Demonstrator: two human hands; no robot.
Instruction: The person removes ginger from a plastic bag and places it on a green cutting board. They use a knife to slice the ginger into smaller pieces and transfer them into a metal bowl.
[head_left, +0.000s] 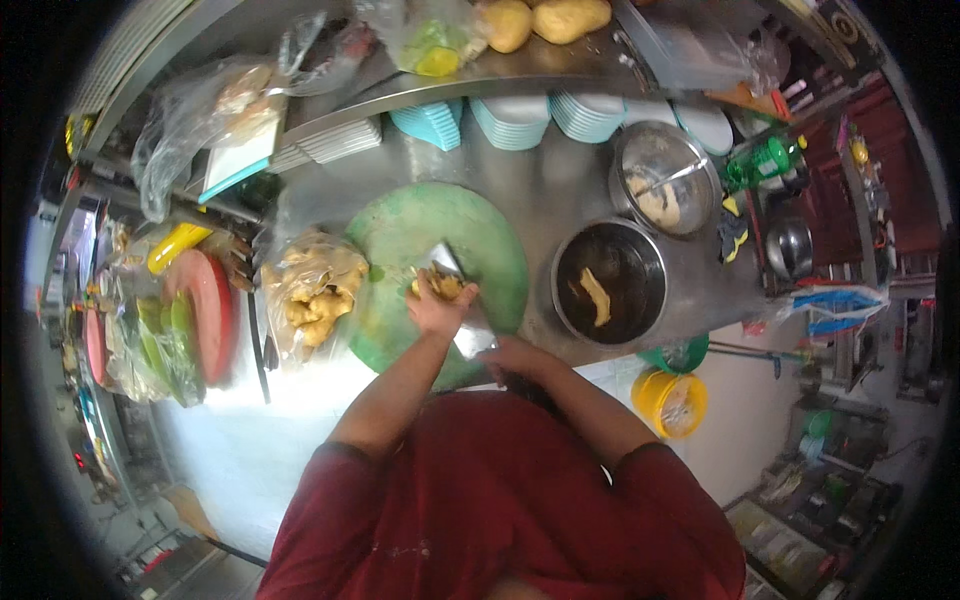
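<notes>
On a round green cutting board (480, 225), my left hand (441, 304) is closed over a bunch of yellowish-brown peelings or pieces (448, 286), which look like ginger. Under and beside that hand lies the wide metal blade of a cleaver (472, 336). My right hand (517, 355) grips the cleaver at its near end, by the board's lower right edge. A clear plastic bag of ginger root (319, 304) rests at the board's left. To the right stands a round metal pot (651, 330) with dark inside and one pale, elongated piece (596, 296) in it.
Behind the pot is a steel bowl (626, 161) with pale food and a utensil. Stacked turquoise-and-white dishes (510, 124) stand under a steel shelf (450, 88) holding potatoes (571, 19) and bags. A yellow bucket (670, 403) is on the floor at right; a red round board (214, 315) is at left.
</notes>
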